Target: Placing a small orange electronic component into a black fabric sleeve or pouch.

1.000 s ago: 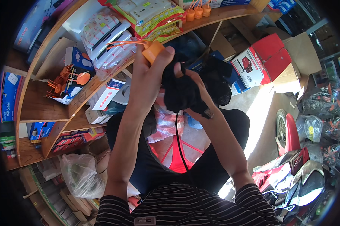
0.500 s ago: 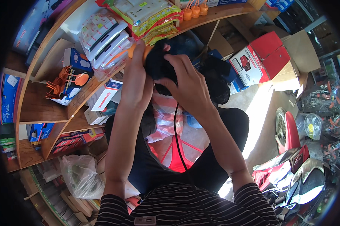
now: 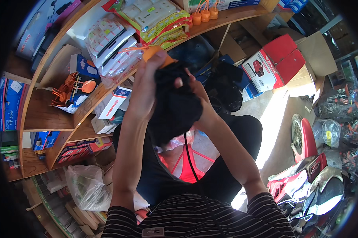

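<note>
Near lettered box (image 3: pixel 112 106), orange lampholder (image 3: pixel 151 51) in left hand (image 3: pixel 145 85)

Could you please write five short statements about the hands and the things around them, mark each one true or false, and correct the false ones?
1. The left hand holds a small orange plastic piece. True.
2. The right hand is empty. False: it grips a soft-looking black bundle.
3. Three small orange plastic pieces stand in a row on a brown wooden shelf. True.
4. The red-and-white cardboard box is left of both hands. False: it is to their right.
5. The sleeves are plain white. False: the sleeves are dark with thin pale stripes.
</note>
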Tool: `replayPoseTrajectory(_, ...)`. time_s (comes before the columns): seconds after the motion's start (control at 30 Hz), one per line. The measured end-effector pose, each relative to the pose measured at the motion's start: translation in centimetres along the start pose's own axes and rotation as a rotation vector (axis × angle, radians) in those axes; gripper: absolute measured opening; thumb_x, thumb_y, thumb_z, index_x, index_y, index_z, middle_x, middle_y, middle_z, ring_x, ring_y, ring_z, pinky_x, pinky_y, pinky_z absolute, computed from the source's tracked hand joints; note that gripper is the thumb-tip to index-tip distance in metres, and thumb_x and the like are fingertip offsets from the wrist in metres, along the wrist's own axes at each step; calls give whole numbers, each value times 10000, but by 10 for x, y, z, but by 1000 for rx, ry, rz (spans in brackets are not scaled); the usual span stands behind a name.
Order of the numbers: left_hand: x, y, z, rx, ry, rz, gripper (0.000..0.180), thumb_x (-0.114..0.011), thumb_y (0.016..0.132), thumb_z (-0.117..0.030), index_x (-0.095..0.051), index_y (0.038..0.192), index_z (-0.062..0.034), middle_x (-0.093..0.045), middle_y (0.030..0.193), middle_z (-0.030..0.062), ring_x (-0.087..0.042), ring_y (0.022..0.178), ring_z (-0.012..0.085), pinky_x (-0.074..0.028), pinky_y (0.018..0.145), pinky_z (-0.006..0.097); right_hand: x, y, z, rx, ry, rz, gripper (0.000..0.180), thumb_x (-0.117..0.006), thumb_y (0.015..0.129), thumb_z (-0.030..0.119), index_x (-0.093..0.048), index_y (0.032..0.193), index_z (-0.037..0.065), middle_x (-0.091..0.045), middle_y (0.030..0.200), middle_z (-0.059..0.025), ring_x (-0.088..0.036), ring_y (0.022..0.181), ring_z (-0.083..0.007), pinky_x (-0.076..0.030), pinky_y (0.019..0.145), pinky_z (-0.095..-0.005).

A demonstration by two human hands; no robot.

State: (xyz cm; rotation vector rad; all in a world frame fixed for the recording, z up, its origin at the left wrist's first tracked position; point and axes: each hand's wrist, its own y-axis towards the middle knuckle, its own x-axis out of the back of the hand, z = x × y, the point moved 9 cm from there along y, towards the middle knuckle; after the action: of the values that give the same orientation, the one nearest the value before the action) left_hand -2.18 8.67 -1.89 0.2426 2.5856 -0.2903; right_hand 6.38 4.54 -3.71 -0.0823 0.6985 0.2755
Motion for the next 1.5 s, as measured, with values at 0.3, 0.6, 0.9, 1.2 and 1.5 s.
replayPoseTrajectory(0.3,66,-2,-24,-335,205,-508,381,-590,977,-413,-522,1088,-55,-632,871,52,-627,716,126,-524,617,260,-14,8,50,328,-794,173,679,-720,902,379,-424,1409,37,-518,1290,-137,-577,1113,-204,-527,825,-298)
replayPoseTrajectory(0.6,42,3,3,-160,51,-407,352,-538,1001,-389,-575,1160,-76,-646,941,32,-645,775,90,-520,650,235,-17,5,48,573,-1308,74,596,-696,760,-16,-497,1315,68,-521,1272,-147,-601,1099,-357,-544,833,-426)
replayPoseTrajectory(0.9,27,4,5,-115,0,-321,386,-547,987,-407,-614,1118,-50,-635,911,11,-627,770,68,-512,671,211,-14,-2,58,745,-1342,-91,597,-696,700,-63,-517,1253,75,-563,1148,-137,-664,922,-356,-569,752,-406)
replayPoseTrajectory(1.2,28,-5,1,-72,130,-383,358,-587,967,-392,-617,1088,-56,-629,919,3,-617,783,74,-499,702,216,-13,3,56,725,-1405,-68,530,-700,669,-38,-516,1161,38,-559,1027,-123,-659,782,-335,-546,631,-409)
replayPoseTrajectory(1.5,18,-7,5,-57,132,-288,329,-626,941,-379,-592,1072,-79,-597,1001,8,-582,883,81,-452,791,210,-6,-4,50,749,-1242,-128,341,-634,646,-35,-581,983,-9,-595,814,-155,-639,660,-305,-507,594,-339)
